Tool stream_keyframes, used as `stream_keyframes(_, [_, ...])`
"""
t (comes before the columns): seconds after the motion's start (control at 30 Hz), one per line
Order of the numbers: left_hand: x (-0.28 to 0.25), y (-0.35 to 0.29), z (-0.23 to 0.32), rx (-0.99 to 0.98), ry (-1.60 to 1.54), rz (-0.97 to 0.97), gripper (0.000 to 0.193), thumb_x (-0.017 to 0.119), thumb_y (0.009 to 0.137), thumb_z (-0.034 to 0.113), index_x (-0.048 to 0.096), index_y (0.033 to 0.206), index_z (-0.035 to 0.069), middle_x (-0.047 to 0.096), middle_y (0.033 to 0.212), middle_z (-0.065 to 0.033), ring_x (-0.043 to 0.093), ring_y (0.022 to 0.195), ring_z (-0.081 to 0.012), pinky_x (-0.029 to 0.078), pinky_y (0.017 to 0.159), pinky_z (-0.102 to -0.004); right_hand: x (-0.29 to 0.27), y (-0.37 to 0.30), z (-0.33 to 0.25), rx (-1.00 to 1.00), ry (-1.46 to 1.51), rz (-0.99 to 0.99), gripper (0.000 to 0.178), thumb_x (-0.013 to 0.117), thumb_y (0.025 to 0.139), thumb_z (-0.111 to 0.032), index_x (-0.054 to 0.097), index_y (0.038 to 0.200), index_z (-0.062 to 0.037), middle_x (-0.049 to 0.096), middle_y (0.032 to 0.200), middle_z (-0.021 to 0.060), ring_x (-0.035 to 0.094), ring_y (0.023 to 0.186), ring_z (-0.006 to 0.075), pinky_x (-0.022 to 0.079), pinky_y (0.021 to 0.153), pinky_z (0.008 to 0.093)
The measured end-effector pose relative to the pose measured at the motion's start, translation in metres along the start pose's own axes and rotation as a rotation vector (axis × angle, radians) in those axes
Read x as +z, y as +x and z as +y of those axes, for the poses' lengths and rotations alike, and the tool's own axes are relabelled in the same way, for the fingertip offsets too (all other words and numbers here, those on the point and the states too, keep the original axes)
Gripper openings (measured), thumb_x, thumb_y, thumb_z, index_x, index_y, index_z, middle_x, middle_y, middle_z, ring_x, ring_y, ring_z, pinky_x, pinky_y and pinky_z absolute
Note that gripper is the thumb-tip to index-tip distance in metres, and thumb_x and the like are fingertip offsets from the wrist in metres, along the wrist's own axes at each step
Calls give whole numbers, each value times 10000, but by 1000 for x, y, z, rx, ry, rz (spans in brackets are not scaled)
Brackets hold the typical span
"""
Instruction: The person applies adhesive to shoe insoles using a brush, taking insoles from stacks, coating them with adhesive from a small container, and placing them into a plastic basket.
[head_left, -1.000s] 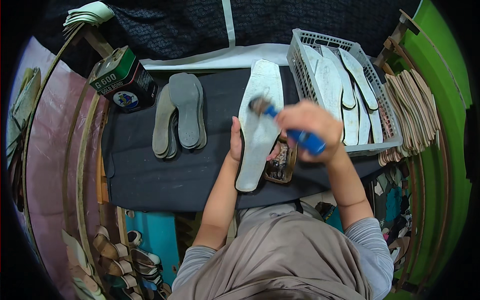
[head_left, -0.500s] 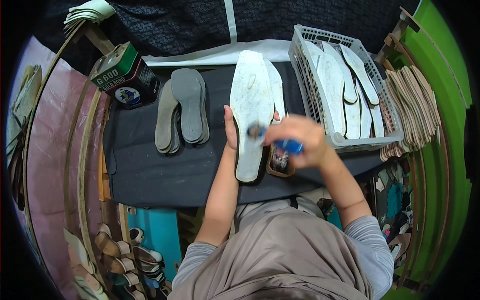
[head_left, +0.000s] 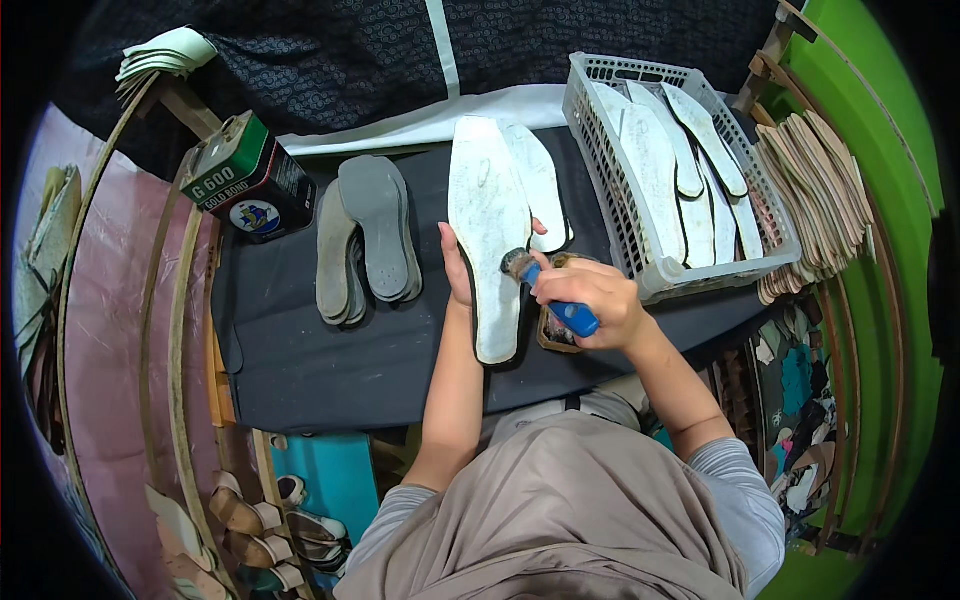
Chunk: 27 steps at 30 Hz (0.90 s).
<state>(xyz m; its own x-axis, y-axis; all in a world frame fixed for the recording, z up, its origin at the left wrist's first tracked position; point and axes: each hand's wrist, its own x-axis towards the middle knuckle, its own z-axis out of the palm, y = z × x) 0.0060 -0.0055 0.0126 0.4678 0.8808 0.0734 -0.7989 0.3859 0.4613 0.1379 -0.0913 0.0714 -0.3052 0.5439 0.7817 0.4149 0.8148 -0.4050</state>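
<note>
White insole: a long sole-shaped piece [head_left: 488, 205] with a dark edge, held over the near-middle of the worktop [head_left: 300, 375], wide end away from the person, narrow end toward them.
Left hand: the left hand [head_left: 458, 272] grips the insole from below – thumb along its left edge, fingertips showing past the right edge, the palm hidden underneath.
Right hand: the right hand [head_left: 594, 305], fingers closed round the blue handle of a brush [head_left: 574, 318].
Brush tip: bristles touching the insole's upper face at its narrowing, close to the right edge.
Second insole: another white insole [head_left: 542, 190] lies partly behind the held one – whether the two touch cannot be told.
Small container: an open brown container [head_left: 556, 337], dark-stained inside, on the worktop, partly hidden by the right hand.
Grey soles: two overlapping stacks [head_left: 381, 225], left of the left hand.
Tin: a green and black can [head_left: 252, 180] at the far left.
Basket: a pale plastic basket [head_left: 725, 266] at the right, filled with white insoles.
Tan pieces: a fanned stack [head_left: 815, 210] beyond the basket's right side.
</note>
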Motion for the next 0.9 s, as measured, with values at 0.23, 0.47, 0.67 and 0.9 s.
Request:
stream_keyframes(0.23, [-2,-28,9,-185,-143,-439,1013,250,738,841,288,1365,46,515,1118,-255,599,584,-358,486,447,-348,-19,77,24,-123,-180,320,380,599,593,71,606,949,-62,656,857,75,623,664,229,515,584,305])
stream_keyframes(0.47, [-17,-16,45,-45,-102,-312,968,251,765,815,366,1315,27,521,1093,-241,624,725,-363,529,545,-366,29,26,-19,155,20,164,261,560,596,67,620,841,1,662,830,153,622,666,233,488,591,295])
stream_keyframes(0.67, [-32,-22,62,60,-220,-274,948,285,780,795,292,1358,43,456,1160,-248,598,861,-469,558,639,-470,62,-4,-47,127,248,35,285,592,578,73,610,853,2,652,806,137,611,648,240,490,592,298])
stream_keyframes(0.9, [-24,-35,61,69,-341,-429,902,314,797,765,279,1391,86,456,1220,-263,556,967,-448,506,786,-535,66,43,-34,-76,45,247,210,651,694,3,609,899,14,641,840,138,615,671,273,502,634,336])
